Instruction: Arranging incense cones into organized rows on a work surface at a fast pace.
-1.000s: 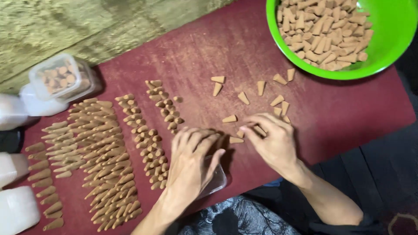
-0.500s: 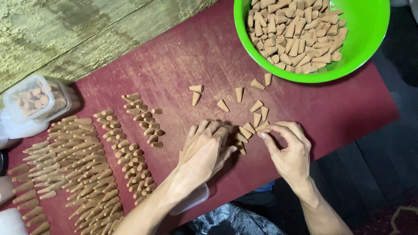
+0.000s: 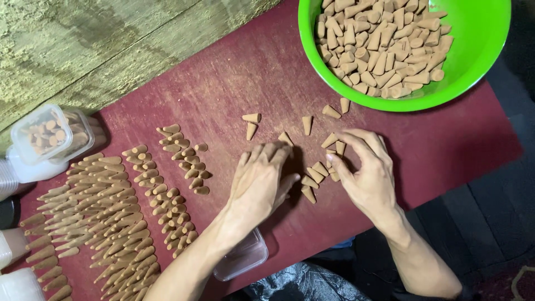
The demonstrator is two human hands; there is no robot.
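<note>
Dark red cloth (image 3: 223, 83) covers the table in front of me; bare weathered wood (image 3: 83, 44) shows beyond its far left edge.

My left hand (image 3: 259, 181) lies palm down on the cloth, fingers together and slightly curled; I cannot tell whether it holds anything underneath. My right hand (image 3: 365, 173) is cupped, fingers bent, thumb pointing toward the left hand. Its fingertips touch a small cluster of loose cones (image 3: 317, 173) lying between the two hands. More loose cones lie scattered just beyond both hands, toward the bowl.

A round bright green bowl (image 3: 479, 61) stands at the far right, partly over the cloth's edge, filled with tan cones.

To the left of my left hand, cones lie in sorted rows (image 3: 111, 212), tips pointing left, with shorter cones in two rows nearer the hand.

Packages:
- A clear square box (image 3: 47, 136) with rounded corners, far left, holds cones and rests on white containers.
- A clear tray (image 3: 245, 256) lies at the near edge, partly under my left forearm.
- White containers (image 3: 16, 278) stand along the left edge, cut off by the frame.
</note>
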